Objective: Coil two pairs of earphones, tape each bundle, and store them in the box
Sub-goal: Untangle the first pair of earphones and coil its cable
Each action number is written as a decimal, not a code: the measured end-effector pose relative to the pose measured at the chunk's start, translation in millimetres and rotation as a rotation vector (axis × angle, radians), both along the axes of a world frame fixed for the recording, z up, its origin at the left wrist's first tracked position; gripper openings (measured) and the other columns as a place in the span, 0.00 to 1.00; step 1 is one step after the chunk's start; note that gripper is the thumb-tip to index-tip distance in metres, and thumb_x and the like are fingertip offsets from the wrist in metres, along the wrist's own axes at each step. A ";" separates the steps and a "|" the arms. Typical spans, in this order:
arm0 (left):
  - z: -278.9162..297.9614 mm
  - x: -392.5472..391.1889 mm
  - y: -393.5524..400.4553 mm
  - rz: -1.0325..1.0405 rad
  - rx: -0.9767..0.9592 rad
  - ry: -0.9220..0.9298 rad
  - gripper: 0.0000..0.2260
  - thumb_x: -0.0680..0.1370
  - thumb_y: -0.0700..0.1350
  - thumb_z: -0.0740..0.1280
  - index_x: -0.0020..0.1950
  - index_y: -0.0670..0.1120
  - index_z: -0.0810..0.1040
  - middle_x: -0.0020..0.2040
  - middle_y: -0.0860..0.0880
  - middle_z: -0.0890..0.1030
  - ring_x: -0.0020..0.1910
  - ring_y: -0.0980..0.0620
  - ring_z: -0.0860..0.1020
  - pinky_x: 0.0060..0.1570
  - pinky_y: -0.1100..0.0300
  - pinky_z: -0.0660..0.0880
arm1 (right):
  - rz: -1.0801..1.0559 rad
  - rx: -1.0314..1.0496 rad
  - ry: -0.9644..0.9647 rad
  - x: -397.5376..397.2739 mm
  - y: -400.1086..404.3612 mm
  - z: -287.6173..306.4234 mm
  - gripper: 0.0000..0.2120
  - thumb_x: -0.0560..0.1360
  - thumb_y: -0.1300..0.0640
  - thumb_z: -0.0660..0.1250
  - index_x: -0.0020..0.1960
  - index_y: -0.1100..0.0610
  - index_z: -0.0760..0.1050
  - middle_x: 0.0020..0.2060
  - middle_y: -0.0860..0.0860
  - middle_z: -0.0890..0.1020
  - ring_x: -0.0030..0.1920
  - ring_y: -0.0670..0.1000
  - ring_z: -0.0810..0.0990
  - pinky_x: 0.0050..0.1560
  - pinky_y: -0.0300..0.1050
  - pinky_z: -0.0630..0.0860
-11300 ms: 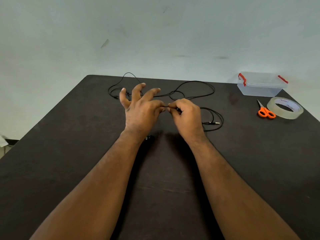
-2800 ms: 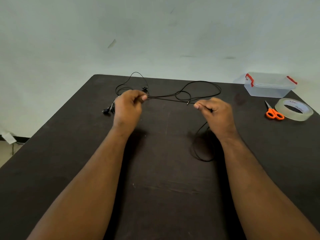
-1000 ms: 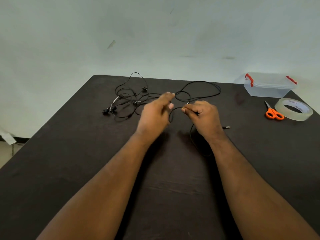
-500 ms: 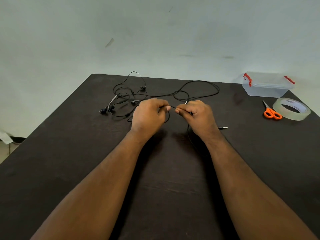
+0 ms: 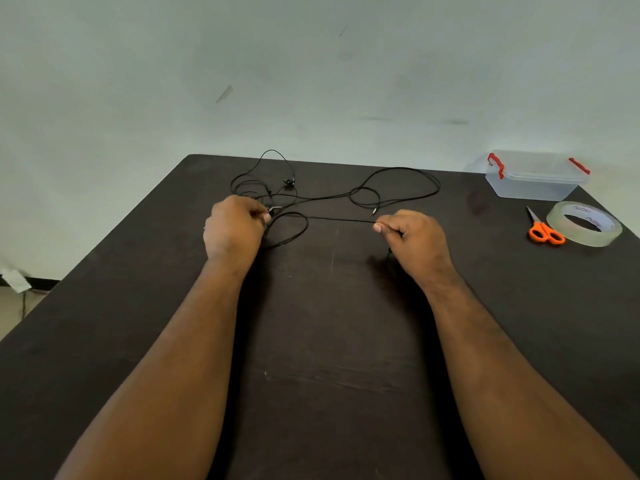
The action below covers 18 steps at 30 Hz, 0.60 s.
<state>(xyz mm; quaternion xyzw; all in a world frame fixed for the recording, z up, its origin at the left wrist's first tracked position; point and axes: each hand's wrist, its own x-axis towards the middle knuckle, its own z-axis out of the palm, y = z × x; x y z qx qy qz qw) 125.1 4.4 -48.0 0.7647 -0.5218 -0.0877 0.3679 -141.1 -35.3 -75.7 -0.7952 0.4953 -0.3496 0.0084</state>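
Note:
A black earphone cord [image 5: 341, 220] runs taut between my two hands above the dark table [image 5: 311, 341]. My left hand [image 5: 232, 227] is closed on its left end, where a loop of cord [image 5: 294, 233] hangs beside the fist. My right hand [image 5: 414, 240] pinches the cord between thumb and forefinger. More black cord [image 5: 398, 188] lies in loose loops at the table's far side, with an earbud [image 5: 288, 182] among the tangle behind my left hand. The clear box with red clips [image 5: 535, 174] stands at the far right corner, lid on.
A roll of clear tape [image 5: 583, 223] lies on the right side of the table, with orange-handled scissors [image 5: 543, 230] just left of it. A pale wall rises behind the table's far edge.
My hands were close together half a second ago; they have drawn apart, left hand going left and right hand going right, pulling the cord straight between them.

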 end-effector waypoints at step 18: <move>-14.0 -73.1 -3.3 -0.416 -0.300 0.271 0.03 0.74 0.40 0.71 0.44 0.44 0.85 0.36 0.50 0.83 0.32 0.53 0.79 0.41 0.52 0.80 | 0.232 0.009 -0.129 22.8 5.9 2.7 0.07 0.76 0.53 0.68 0.48 0.55 0.83 0.33 0.46 0.77 0.36 0.47 0.75 0.37 0.47 0.75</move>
